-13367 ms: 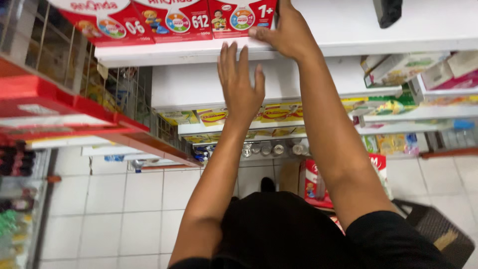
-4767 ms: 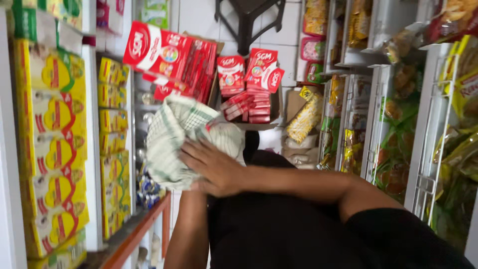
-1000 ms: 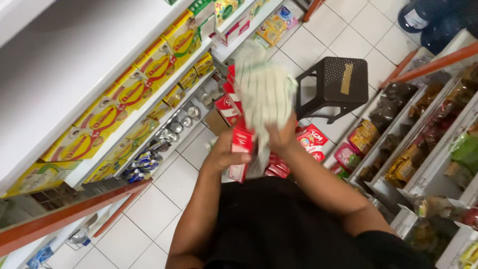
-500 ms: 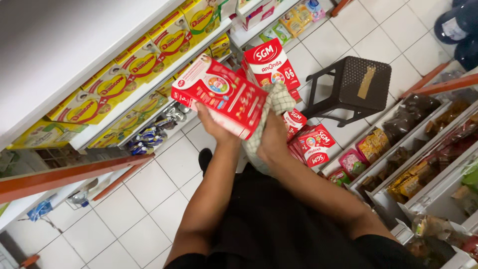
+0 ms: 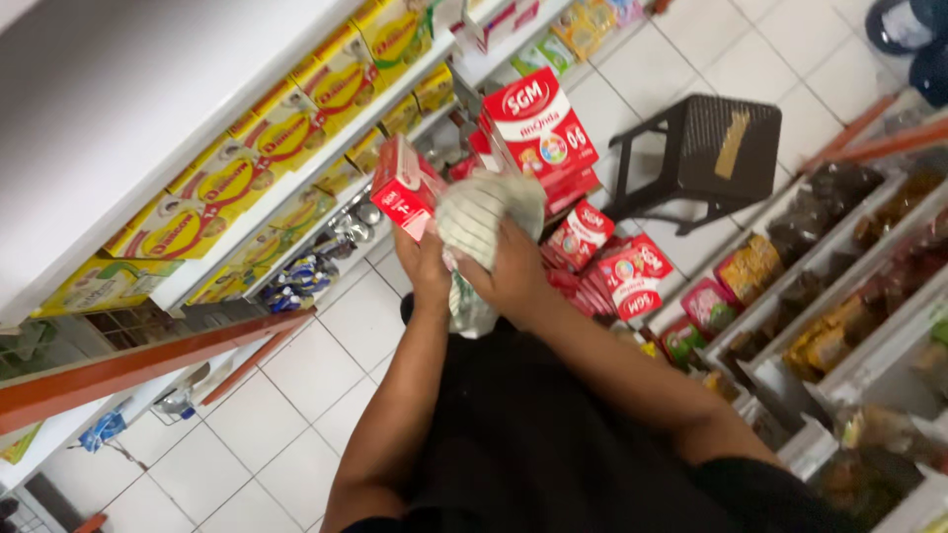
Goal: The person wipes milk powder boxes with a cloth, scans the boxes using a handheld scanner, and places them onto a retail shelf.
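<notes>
Lowered since before, the red rectangular cardboard carton (image 5: 403, 188) sits clamped in the left hand (image 5: 425, 262), long axis seemingly pointing up-left; the right hand (image 5: 513, 271) clutches a pale checked cloth (image 5: 481, 217) above stacked red cartons (image 5: 612, 271).

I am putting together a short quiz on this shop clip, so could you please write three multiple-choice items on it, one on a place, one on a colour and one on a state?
1. Where does the black stool stand?
A. on the tiled floor
B. on a shelf
C. on the stacked boxes

2. What colour is the box in the left hand?
A. blue
B. red
C. green

3. What is the right hand doing?
A. hanging free
B. resting on the stool
C. pressing a checked cloth against the box

Answers:
1. A, since its legs rest on the white floor tiles between the shelves.
2. B, since the faces that show are red with some white.
3. C, since the fingers are spread over the pale cloth, which lies against the held box.
</notes>
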